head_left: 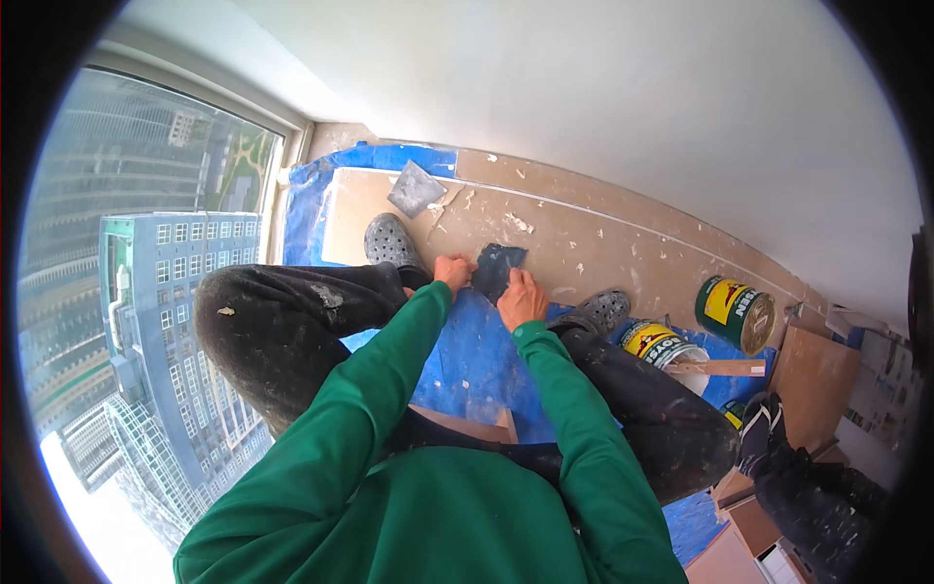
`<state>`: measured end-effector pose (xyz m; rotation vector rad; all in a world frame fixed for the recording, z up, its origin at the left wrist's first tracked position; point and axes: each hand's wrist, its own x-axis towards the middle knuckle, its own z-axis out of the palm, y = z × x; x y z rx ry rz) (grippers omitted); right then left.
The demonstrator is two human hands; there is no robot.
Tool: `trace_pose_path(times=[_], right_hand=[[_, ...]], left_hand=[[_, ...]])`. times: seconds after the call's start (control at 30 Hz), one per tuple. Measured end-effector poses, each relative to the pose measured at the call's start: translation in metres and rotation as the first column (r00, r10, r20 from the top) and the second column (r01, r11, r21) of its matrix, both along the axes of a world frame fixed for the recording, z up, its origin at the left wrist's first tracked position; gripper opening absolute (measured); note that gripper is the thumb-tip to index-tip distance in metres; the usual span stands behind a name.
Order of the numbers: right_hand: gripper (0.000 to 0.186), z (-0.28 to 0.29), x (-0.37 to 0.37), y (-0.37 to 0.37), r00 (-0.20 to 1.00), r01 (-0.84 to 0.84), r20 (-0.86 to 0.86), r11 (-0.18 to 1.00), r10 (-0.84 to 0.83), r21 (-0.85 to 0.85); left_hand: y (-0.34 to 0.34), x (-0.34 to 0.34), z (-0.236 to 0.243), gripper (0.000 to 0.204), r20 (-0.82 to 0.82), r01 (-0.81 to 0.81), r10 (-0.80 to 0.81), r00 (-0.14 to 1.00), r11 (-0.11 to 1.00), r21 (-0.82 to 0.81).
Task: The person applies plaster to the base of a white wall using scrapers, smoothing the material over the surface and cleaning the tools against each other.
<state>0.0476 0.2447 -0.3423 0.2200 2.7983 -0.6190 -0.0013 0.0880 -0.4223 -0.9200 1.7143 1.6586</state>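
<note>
A small dark grey sheet (498,269), which looks like sandpaper, is between my hands, low over the brown board (574,234). My left hand (454,272) is closed at its left edge, fingertips pressed together. On the other side, my right hand (522,298) pinches the sheet's right edge between thumb and fingers. A lighter grey square sheet (416,189) lies on the board, beyond my left shoe (391,239). Whitish flakes are scattered across the board around it.
Blue sheeting (457,365) covers the floor beneath me. To my right are a green paint can (736,313) and an opened can (664,350) with a wooden stick (720,368) across it. Another person's leg (808,477) is at far right. A window (156,263) borders the left; a white wall (623,88) rises ahead.
</note>
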Motion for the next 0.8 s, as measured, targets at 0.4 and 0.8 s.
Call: trace_pose_path(times=[0.4, 0.8], right_hand=[[0.027, -0.044, -0.054, -0.01, 0.954, -0.29, 0.014, 0.913, 0.299, 0.286], [0.019, -0.039, -0.033, -0.034, 0.969, -0.243, 0.026, 0.918, 0.248, 0.312]], left_hand=[[0.006, 0.0, 0.0, 0.016, 0.017, 0.0, 0.002, 1.0, 0.996, -0.095], [0.006, 0.001, -0.003, 0.016, -0.037, 0.055, -0.064, 0.997, 0.975, -0.216]])
